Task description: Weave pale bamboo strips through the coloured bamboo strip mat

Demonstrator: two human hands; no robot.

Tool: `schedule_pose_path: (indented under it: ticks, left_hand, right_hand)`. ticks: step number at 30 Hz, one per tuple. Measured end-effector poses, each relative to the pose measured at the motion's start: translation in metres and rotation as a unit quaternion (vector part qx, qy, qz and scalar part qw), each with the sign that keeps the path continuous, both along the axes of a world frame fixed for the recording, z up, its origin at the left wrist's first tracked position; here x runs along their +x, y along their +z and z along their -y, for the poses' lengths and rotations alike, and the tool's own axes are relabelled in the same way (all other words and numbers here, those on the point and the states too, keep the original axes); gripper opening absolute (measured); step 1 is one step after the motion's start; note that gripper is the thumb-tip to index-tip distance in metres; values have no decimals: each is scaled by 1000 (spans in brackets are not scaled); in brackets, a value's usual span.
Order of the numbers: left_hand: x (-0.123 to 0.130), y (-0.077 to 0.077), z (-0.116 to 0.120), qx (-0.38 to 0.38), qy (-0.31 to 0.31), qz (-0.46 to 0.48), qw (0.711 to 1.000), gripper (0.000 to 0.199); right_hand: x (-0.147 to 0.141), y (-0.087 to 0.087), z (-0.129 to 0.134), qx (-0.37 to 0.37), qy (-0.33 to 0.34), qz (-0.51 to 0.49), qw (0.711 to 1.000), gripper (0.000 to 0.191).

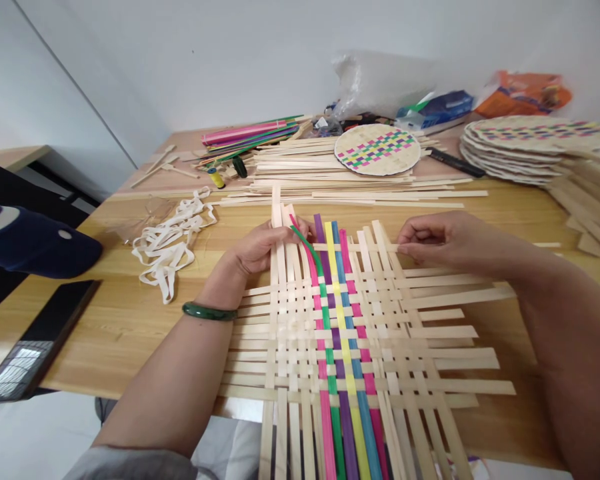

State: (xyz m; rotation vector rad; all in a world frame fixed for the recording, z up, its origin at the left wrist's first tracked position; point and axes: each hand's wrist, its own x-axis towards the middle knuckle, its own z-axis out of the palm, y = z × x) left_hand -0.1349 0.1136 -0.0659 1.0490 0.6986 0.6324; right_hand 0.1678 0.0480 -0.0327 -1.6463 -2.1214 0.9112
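The wooden surface (130, 327) is running toward a pale wall (230, 60) at 12 o'clock. The woven mat (343, 327) is lying from the centre toward 6 o'clock. A round woven piece (377, 149) is resting near 1 o'clock, a stack of round pieces (510, 150) at 2, white tape (165, 250) at 10 and a dark flat device (50, 333) at 8. The left hand's (260, 248) fingers are closing together on upright pale strips (279, 263); the right hand's (433, 237) are pinching a crosswise strip (365, 247). Strips are partly hiding the left fingers. The frame is cutting off the mat's near end and a navy item (35, 240) at 9; the plastic bag's (380, 80) contents are staying unclear.
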Motion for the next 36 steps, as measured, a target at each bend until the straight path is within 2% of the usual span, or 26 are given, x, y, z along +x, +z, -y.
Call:
schedule_pose_path:
  ticks: [4, 10, 17, 27, 32, 36]
  left_hand:
    - [0, 0, 0, -2, 8, 3, 1000, 17]
    - [1, 2, 4, -29, 39, -76, 996, 26]
    - [5, 1, 4, -28, 46, -60, 997, 36]
    - [6, 0, 4, -31, 57, -91, 994, 31]
    - [6, 1, 3, -44, 48, -97, 993, 25]
    - [6, 2, 3, -45, 49, -101, 993, 22]
  right_hand:
    - [1, 0, 1, 11, -3, 8, 1000, 35]
    - [-2, 5, 2, 24, 3, 17, 1000, 32]
    - [-1, -3, -2, 13, -1, 9, 1000, 34]
    - [-3, -5, -3, 49, 5, 17, 999, 41]
    - [11, -4, -5, 13, -5, 57, 998, 45]
    - [9, -5, -5, 51, -9, 48, 997, 45]
